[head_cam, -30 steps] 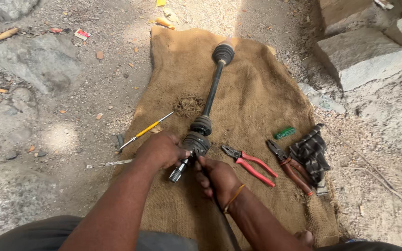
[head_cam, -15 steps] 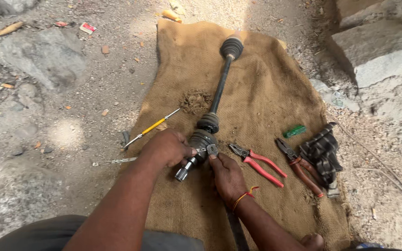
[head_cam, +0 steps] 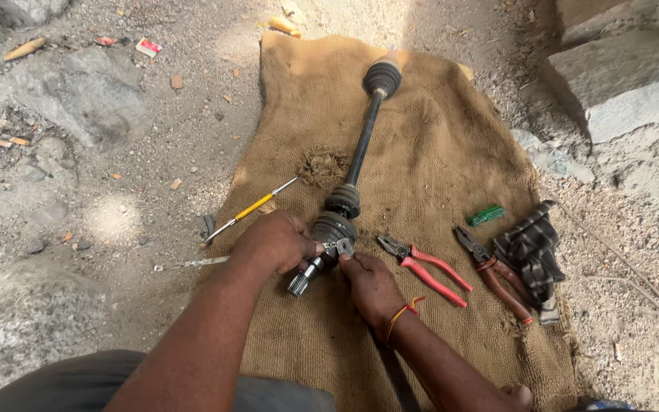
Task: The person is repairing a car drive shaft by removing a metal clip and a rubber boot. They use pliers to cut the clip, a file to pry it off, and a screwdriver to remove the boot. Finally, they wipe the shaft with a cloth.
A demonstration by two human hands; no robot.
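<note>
Head view shows our work laid on a big brown burlap sack (head_cam: 436, 160) spread over the dirt ground. On it lies a long black car axle shaft (head_cam: 362, 149) with ribbed rubber boots, one at the far end and two close to us.

Our left hand (head_cam: 272, 243) is wrapped around the near black rubber boot (head_cam: 333, 227) and holds it steady. Our right hand (head_cam: 371, 286) pinches a small shiny metal band clamp (head_cam: 341, 246) at the side of that boot, fingers closed tight on it. The silver toothed end of the shaft (head_cam: 303, 278) pokes out just below our left hand.

We think the job is partway: the boots look seated on the shaft, and the clamp on the near boot does not look tightened yet.

To the right of our right hand rest red-handled pliers (head_cam: 425, 267), and further right dark-handled cutting pliers (head_cam: 493, 271), a dark checked rag (head_cam: 532, 248) and a small green tool (head_cam: 486, 216). To the left of our left hand lies a thin yellow-handled screwdriver (head_cam: 252, 208).
</note>
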